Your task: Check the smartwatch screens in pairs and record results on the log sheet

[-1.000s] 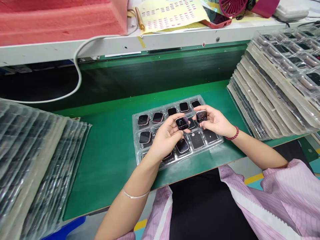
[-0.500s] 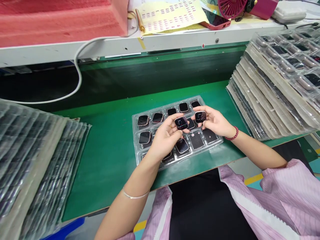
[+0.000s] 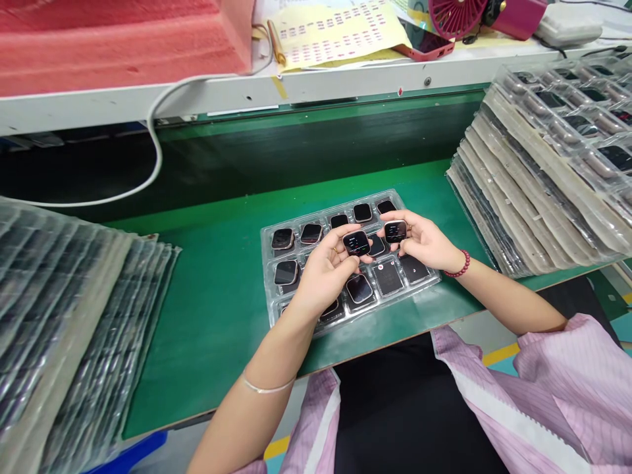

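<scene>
A square watch with a lit dark screen (image 3: 356, 243) is held between the thumb and fingers of my left hand (image 3: 326, 270). My right hand (image 3: 424, 240) grips a second watch (image 3: 395, 231), its screen also lit. Both hands are above a clear plastic tray (image 3: 266, 260) lying on the green surface. Several dark-screened watches, such as one at the left (image 3: 286, 272), sit in the tray's compartments. Two compartments at the front right, one of them here (image 3: 390, 278), show flat dark bottoms with no watch. My hands cover part of the middle row.
Stacked plastic trays (image 3: 74, 316) stand at the left. Another tall stack (image 3: 538, 184) at the right has watches in its top tray. A white shelf (image 3: 345, 84) behind holds red foam (image 3: 123, 46), yellow paper (image 3: 336, 33), a phone (image 3: 427, 43) and a fan (image 3: 457, 14). A white cable (image 3: 157, 151) hangs down.
The watch in my left hand has shifted very slightly left and its tilt differs a little. My right hand and its watch are almost unmoved.
</scene>
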Tool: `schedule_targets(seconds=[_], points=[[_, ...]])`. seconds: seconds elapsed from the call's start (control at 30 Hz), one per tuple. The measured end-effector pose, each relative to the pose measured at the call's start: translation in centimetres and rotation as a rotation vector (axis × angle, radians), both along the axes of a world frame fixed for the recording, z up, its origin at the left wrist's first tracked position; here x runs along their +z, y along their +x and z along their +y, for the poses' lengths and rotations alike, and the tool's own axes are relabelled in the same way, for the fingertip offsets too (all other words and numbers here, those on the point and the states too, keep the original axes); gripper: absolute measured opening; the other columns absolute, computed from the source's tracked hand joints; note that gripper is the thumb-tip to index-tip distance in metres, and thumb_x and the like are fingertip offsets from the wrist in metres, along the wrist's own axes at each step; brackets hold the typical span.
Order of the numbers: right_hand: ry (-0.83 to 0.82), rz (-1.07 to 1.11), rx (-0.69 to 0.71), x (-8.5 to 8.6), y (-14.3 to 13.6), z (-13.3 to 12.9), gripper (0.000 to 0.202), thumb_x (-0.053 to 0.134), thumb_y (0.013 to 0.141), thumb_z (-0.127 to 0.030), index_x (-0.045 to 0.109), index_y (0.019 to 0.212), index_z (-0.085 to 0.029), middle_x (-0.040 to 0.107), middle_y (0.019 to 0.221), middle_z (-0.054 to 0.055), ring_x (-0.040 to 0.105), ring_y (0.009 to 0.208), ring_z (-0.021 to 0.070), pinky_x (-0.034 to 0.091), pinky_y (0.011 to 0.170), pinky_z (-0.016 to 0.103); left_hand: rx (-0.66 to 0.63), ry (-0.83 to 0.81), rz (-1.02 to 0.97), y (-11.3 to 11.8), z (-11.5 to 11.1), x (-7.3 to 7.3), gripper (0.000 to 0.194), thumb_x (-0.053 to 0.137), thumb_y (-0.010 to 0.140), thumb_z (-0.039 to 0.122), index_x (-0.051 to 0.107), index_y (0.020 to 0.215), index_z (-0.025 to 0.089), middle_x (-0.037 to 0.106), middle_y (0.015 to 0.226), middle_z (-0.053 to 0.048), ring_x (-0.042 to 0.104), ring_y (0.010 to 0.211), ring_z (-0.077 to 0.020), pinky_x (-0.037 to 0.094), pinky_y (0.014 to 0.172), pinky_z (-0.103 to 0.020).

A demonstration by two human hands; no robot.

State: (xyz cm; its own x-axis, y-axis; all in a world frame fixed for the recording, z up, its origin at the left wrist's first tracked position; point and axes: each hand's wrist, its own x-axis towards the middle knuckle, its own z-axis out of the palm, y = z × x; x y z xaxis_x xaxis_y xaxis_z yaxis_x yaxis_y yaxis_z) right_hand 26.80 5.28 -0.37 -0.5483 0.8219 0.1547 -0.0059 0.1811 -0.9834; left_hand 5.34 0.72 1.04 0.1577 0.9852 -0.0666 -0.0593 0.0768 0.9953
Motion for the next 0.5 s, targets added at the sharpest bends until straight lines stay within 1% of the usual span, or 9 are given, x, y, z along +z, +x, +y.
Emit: schedule_targets(seconds=[0.17, 0.37, 0.5], points=[[-0.022, 0.008, -0.017, 0.17, -0.08, -0.09, 0.058, 0.050, 0.071, -0.008, 0.049, 0.128, -0.016, 0.067, 0.116, 0.011, 0.068, 0.092, 0.0180, 0.059, 0.074, 0.030, -0.001, 0.002, 0.006, -0.02, -0.03, 0.13, 0.050, 0.065, 0.073, 0.014, 0.054, 0.121, 0.019, 0.071, 0.104, -0.006, 0.071, 0.077, -0.0165, 0.051, 0.058, -0.023], [-0.036, 0.017, -0.011, 0.21, -0.04, -0.09, 0.057, 0.050, 0.072, -0.007, 0.050, 0.128, -0.016, 0.068, 0.115, 0.010, 0.068, 0.088, 0.0165, 0.058, 0.070, 0.028, 0.006, 0.004, 0.003, 0.01, -0.02, 0.10, 0.049, 0.065, 0.073, 0.014, 0.054, 0.120, 0.019, 0.070, 0.104, -0.006, 0.070, 0.075, -0.0155, 0.050, 0.057, -0.023], [-0.030, 0.013, -0.018, 0.20, -0.01, -0.11, 0.056, 0.050, 0.072, -0.007, 0.051, 0.127, -0.016, 0.068, 0.115, 0.010, 0.067, 0.089, 0.0163, 0.059, 0.071, 0.028, 0.005, 0.004, 0.005, -0.01, -0.03, 0.02, 0.049, 0.065, 0.074, 0.015, 0.053, 0.121, 0.019, 0.071, 0.105, -0.007, 0.070, 0.076, -0.0152, 0.050, 0.057, -0.022]])
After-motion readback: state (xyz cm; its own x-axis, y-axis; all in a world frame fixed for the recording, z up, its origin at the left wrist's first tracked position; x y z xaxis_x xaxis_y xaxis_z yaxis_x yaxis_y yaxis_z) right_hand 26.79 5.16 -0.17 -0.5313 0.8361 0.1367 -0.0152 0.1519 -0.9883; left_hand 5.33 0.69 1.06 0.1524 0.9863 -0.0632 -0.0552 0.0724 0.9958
